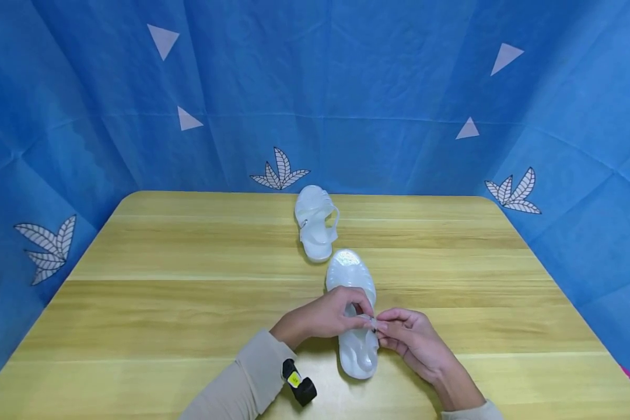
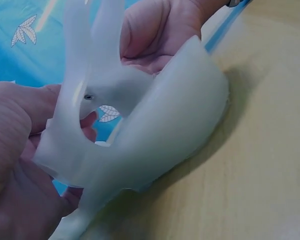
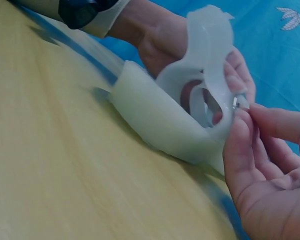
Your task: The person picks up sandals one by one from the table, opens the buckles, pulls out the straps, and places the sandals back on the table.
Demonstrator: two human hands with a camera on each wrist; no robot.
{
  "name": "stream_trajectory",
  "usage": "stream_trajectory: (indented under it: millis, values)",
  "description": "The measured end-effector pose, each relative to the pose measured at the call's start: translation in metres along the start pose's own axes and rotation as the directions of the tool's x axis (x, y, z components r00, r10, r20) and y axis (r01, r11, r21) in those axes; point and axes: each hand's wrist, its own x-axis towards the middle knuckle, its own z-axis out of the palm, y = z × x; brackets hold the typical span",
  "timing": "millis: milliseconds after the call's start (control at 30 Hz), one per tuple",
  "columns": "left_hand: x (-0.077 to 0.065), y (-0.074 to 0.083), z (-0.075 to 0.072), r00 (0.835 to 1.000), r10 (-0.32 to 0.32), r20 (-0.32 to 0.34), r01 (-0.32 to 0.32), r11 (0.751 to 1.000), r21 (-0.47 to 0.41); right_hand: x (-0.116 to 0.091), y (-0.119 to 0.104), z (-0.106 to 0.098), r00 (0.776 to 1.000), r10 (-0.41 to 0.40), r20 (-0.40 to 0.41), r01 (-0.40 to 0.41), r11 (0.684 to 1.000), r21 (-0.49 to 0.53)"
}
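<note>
Left grip and right grip pinched the strap.
Buckle lay between, right of the near sandal's long axis.

Near sandal, lower centre of head view: translucent whitish plastic, smooth, glossy highlight on toe. Far sandal, mid-frame: similar glossy plastic. Buckle, right of centre in right wrist view: shiny, metal-looking. Tabletop: smooth wood grain, soft sheen. Backdrop, upper frame: creased matt cloth. Sleeve, lower left: matt cloth.
</note>
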Motion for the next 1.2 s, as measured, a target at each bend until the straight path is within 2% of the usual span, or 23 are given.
stream_trajectory:
  millis: [100,200,333,467,700,867,1200]
  values:
    - [-0.001,0.001,-0.004,1.0,0.007,0.03,-0.008,0.999,0.031,-0.001,-0.001,0.0,1.0,-0.007,-0.022,0.006,0.999,-0.049]
    - [-0.002,0.002,-0.009,0.998,0.031,0.057,-0.037,0.993,0.113,-0.001,0.001,0.002,0.995,-0.012,-0.103,-0.005,0.987,-0.162]
    - [-0.002,0.004,-0.012,0.995,0.069,0.073,-0.083,0.976,0.199,0.0,0.005,0.007,0.982,-0.086,-0.168,0.02,0.933,-0.359]
    - [-0.003,0.006,-0.013,0.996,0.075,0.052,-0.085,0.968,0.237,0.002,0.01,0.011,0.973,-0.168,-0.161,0.074,0.881,-0.467]
    - [-0.004,0.008,-0.013,0.997,0.072,0.011,-0.072,0.958,0.276,0.005,0.011,0.012,0.969,-0.132,-0.207,0.008,0.859,-0.512]
    - [-0.003,0.006,-0.013,0.998,0.063,0.004,-0.062,0.956,0.285,0.006,0.011,0.012,0.97,-0.138,-0.198,0.007,0.837,-0.547]
    - [-0.002,0.005,-0.012,0.997,0.069,-0.031,-0.056,0.952,0.3,0.005,0.011,0.013,0.974,-0.143,-0.177,0.026,0.842,-0.538]
